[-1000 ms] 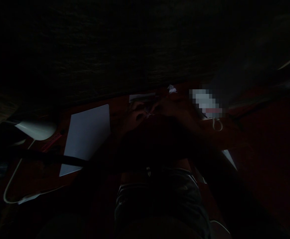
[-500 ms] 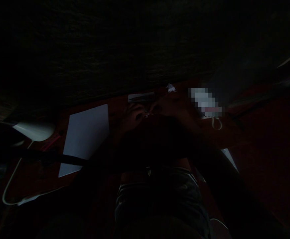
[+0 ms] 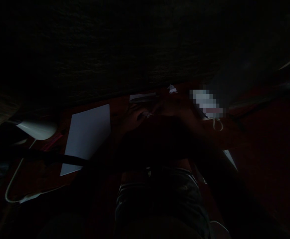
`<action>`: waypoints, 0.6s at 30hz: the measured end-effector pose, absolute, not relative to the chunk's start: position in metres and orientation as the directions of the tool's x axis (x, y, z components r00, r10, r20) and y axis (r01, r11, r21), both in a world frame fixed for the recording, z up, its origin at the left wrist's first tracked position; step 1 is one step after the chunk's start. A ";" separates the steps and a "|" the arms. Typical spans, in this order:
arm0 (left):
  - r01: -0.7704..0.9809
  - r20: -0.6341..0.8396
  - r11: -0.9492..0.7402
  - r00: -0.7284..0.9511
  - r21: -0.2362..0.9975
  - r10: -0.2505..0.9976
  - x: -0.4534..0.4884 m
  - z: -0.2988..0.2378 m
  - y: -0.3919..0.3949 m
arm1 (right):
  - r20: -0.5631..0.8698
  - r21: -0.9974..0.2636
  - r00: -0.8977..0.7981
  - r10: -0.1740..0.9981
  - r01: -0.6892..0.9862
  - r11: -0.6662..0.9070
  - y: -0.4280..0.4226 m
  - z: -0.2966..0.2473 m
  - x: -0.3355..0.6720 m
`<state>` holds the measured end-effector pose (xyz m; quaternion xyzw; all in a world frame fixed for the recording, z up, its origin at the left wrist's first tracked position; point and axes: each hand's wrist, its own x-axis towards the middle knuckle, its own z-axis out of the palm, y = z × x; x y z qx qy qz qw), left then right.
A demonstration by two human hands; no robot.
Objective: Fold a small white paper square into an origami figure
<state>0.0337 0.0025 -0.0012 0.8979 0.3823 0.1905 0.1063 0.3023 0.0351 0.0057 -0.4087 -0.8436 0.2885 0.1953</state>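
The view is very dark. My left hand [image 3: 132, 119] and my right hand [image 3: 168, 108] meet over the reddish-brown table. Fingers of both are bent around a small pale piece of paper [image 3: 148, 115], which looks folded. Most of it is hidden by the fingertips. Just beyond the hands lies a narrow white strip [image 3: 143, 97] with a dark slim object across it. A small folded paper [image 3: 172, 89] stands farther back, apart from my right hand.
A large white sheet [image 3: 89, 132] lies left of my hands, with a dark strap-like band crossing in front of it. Farther left are a white lamp-like cone [image 3: 37, 129] with a pale cord and a pinkish object [image 3: 53, 142]. On the right sits a blurred-out pale item [image 3: 206, 103] with a white loop.
The whole view has shifted slightly. Both hands stay together around the small paper, with the fingers moved a little.
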 end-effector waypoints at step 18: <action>0.589 0.240 -0.722 0.689 0.364 0.684 0.033 -0.006 0.000 | -0.160 -0.451 -0.562 0.811 0.773 0.447 0.003 0.055 0.284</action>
